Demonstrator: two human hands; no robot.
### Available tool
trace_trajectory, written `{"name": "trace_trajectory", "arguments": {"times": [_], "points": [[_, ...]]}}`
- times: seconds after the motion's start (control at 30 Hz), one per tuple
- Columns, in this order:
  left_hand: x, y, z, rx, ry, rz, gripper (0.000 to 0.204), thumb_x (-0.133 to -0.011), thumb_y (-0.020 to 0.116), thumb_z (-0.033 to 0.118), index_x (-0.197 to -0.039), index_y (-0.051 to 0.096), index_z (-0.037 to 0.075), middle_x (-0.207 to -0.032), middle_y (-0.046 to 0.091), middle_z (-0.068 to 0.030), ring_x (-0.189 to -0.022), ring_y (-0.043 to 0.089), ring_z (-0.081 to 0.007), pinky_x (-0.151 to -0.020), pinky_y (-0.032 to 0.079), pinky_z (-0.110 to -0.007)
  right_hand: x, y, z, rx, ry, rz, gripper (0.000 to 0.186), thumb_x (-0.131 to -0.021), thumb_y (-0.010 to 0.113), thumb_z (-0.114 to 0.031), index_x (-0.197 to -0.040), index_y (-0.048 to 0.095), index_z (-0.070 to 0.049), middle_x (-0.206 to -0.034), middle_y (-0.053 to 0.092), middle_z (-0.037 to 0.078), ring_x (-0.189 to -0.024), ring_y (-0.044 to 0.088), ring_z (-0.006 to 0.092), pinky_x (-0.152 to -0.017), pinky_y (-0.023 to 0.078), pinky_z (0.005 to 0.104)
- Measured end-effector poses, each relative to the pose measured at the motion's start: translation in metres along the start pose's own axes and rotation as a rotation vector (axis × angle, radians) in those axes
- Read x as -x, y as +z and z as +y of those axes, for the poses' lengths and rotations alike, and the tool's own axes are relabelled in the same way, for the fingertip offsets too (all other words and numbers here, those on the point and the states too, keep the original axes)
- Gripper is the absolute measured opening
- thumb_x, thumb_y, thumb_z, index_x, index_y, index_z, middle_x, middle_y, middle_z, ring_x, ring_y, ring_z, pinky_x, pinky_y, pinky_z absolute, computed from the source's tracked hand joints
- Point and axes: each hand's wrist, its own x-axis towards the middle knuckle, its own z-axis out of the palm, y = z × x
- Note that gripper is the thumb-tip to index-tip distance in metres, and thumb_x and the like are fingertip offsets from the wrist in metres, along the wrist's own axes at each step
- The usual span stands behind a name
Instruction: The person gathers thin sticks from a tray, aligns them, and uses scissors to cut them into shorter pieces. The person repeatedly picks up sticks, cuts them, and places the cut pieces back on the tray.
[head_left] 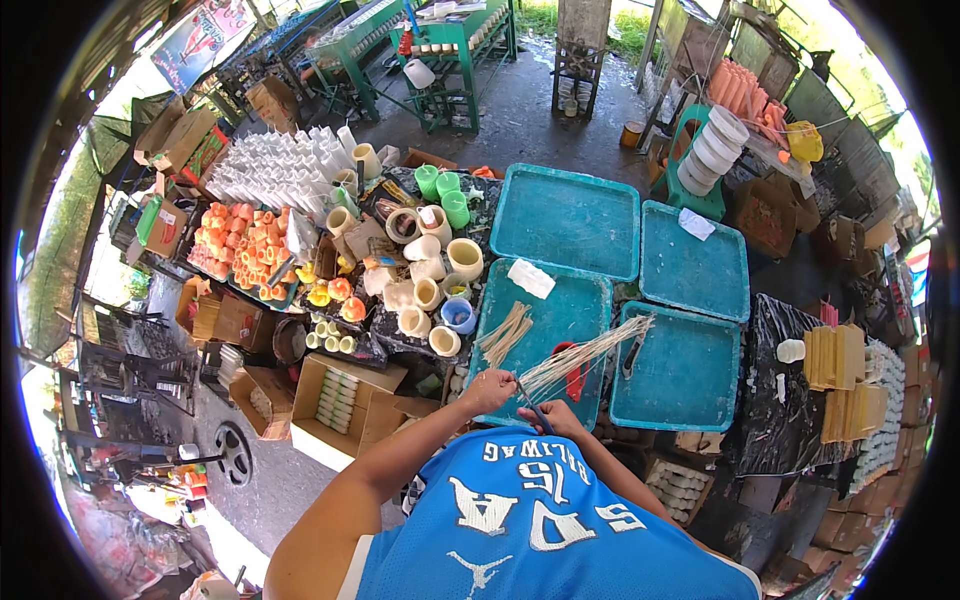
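A: Taking the hands as the middle of the clock, what's the left hand (490, 390) doing?

B: It's pinching the near end of a bundle of thin pale strands (600, 352), fingers pretty much closed. The bundle's fanning out toward 2 o'clock above a teal tray (568, 292), its far tips reaching over the next tray (690, 375). Can't make out the fingertips though, they're blending into the strands.

A: And the right hand (556, 419)?

B: Sitting at about 4, curling around a slim dark tool (543, 418). That grip's looking closed too, but the blue jersey (545, 572) is covering the lower part, so I can't tell what the handle's like. Might be scissors, not swearing to it.

A: What's that red thing (574, 382) at 2?

B: No clue, the strands are crossing it and hiding its middle. Shorter strands (507, 334) are lying loose at 12, with a white piece (530, 279) resting beyond them.

A: And further out?

B: Pale cups (466, 270) are crowding the table at 11, partly blocking each other. Orange pieces (247, 245) are heaping up at 10, too small to sort out. The black fisheye rim's cutting off the corners.
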Motion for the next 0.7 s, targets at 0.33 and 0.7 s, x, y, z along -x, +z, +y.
{"name": "trace_trajectory", "arguments": {"times": [0.33, 0.7], "points": [[0.003, 0.003, -0.003, -0.071, 0.027, 0.017, 0.029, -0.098, 0.066, 0.025, -0.103, 0.078, -0.001, -0.087, 0.078, -0.0137, -0.080, 0.073, -0.0221, -0.076, 0.056, -0.038, -0.004, 0.003, 0.010, -0.023, 0.012, -0.011, 0.057, -0.086, 0.088, -0.055, -0.060, 0.065, -0.010, -0.058, 0.061, -0.002, -0.051, 0.053, 0.0061, -0.048, 0.037, 0.0268], [0.006, 0.000, 0.007, -0.081, 0.079, 0.006, 0.029, -0.099, 0.066, 0.024, -0.102, 0.076, -0.003, -0.086, 0.078, -0.0115, -0.080, 0.072, -0.0165, -0.076, 0.056, -0.034, -0.013, 0.000, 0.022, 0.061, -0.132, 0.005, 0.069, -0.084, 0.083, -0.068, -0.061, 0.069, -0.005, -0.058, 0.063, 0.002, -0.053, 0.058, 0.0103, -0.051, 0.043, 0.0313]]}}
